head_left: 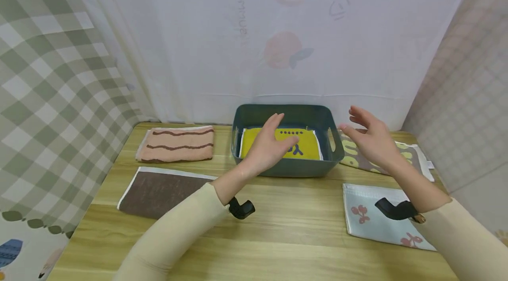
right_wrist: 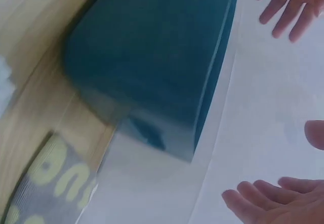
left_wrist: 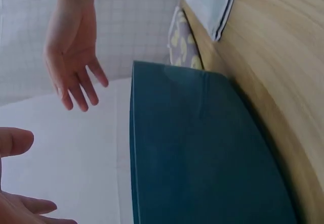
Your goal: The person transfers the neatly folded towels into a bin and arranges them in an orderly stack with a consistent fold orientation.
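Note:
A dark green plastic basket [head_left: 293, 168] stands at the back middle of the wooden table. Inside it lies a folded yellow towel [head_left: 305, 143] with blue marks, partly covered by my left hand in the head view. My left hand [head_left: 266, 146] hovers above the basket's front left, fingers extended and thumb apart, holding nothing. Off the basket's right side is my right hand [head_left: 373, 137], raised with relaxed fingers and nothing in its grasp. Behind it a grey and yellow-green patterned towel [head_left: 409, 154] lies folded, partly hidden. Both wrist views show the hands apart from the basket wall [left_wrist: 187, 143].
On the left lie a folded peach towel [head_left: 182, 144] with brown wavy stripes and a dark brown towel [head_left: 158, 190], partly under my left sleeve. A pale blue towel [head_left: 369, 223] with cherry prints is at the front right. White cloth [head_left: 198, 51] hangs behind the table.

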Available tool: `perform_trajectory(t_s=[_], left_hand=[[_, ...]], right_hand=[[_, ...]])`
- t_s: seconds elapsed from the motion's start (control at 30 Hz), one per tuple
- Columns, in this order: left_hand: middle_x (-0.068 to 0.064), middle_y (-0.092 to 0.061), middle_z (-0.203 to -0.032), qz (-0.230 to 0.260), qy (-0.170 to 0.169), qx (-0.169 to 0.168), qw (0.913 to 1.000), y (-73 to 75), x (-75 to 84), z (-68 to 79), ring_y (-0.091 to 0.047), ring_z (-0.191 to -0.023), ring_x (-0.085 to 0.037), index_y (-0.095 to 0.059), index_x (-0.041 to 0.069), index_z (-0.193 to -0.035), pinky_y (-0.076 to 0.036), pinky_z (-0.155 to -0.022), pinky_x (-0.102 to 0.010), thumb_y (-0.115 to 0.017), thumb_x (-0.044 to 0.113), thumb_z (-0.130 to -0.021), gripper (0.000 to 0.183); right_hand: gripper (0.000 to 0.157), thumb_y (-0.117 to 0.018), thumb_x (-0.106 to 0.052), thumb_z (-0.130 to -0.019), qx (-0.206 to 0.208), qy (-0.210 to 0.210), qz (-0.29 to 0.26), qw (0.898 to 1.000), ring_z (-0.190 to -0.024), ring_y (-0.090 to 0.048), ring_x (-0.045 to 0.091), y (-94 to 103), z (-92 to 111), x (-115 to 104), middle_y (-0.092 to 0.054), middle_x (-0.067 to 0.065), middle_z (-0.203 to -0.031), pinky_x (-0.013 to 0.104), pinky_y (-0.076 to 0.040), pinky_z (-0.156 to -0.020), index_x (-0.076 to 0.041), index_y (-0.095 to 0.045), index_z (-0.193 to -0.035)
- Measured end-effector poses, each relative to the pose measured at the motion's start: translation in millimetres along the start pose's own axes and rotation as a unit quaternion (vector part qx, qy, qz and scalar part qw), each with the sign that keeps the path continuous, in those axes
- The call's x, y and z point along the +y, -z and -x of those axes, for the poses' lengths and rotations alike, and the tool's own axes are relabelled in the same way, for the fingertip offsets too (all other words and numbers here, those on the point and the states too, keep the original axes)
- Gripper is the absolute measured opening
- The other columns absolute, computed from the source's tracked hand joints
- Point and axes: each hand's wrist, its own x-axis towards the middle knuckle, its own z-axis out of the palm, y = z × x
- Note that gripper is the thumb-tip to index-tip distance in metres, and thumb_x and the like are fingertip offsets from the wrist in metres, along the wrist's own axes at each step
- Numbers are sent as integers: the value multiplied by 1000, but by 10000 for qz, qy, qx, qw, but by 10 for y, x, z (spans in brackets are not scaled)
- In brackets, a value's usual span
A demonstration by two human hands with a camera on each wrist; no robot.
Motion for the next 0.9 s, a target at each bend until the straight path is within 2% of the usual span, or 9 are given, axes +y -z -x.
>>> perform_trajectory(t_s=[0.17, 0.27, 0.47, 0.6, 0.77, 0.9], left_hand=[[0, -17, -174, -152, -453, 76, 9988, -185, -41, 105, -19, -159, -28, -31, 16, -166, -30, -121, -58, -75, 31, -96, 84], [1, -15, -174, -366, -740, 65, 9966, -309, -71, 182, -14, -160, -28, -32, 16, -165, -25, -122, -62, -78, 30, -94, 87], [-1, -13, -175, -1095, -1298, 18, 9855, -536, -136, 309, -10, -160, -25, -34, 13, -164, -19, -123, -63, -80, 32, -94, 87], [-4, -12, -175, -1329, -1594, -123, 9781, -682, -154, 397, -10, -160, -23, -33, 14, -165, -18, -125, -60, -78, 33, -94, 86], [-5, -11, -175, -1564, -1671, -469, 9723, -868, -164, 479, -11, -160, -23, -32, 15, -166, -20, -126, -54, -74, 38, -97, 84], [-3, -14, -175, -1677, -1558, -621, 9715, -985, -184, 484, -20, -158, -26, -35, 18, -165, -27, -123, -55, -73, 39, -98, 80]], right_hand=[[77, -58, -38, -108, 288, -61, 318, 9991, -137, -44, 58, 97, 162, 137, -33, 27, -164, 72, -41, -103, -5, -21, -167], [78, -59, -36, -108, 405, 3, 570, 9976, -135, -42, 63, 147, 277, 260, -31, 30, -164, 77, -37, -101, -4, -19, -167], [82, -59, -34, -107, 663, 108, 1048, 9922, -147, -23, 61, 213, 514, 536, -21, 34, -166, 79, -19, -112, -1, -13, -167], [88, -61, -33, -106, 495, 94, 1284, 9904, -150, -14, 61, 198, 666, 755, -13, 39, -165, 78, -13, -114, 6, -7, -164], [99, -64, -40, -105, 160, -137, 1736, 9846, -146, -8, 67, 149, 851, 1026, -1, 46, -161, 79, -10, -113, 16, -3, -159], [105, -66, -46, -102, 167, -349, 2053, 9779, -143, -9, 70, 167, 985, 1220, -2, 50, -158, 81, -11, -110, 18, -4, -158]])
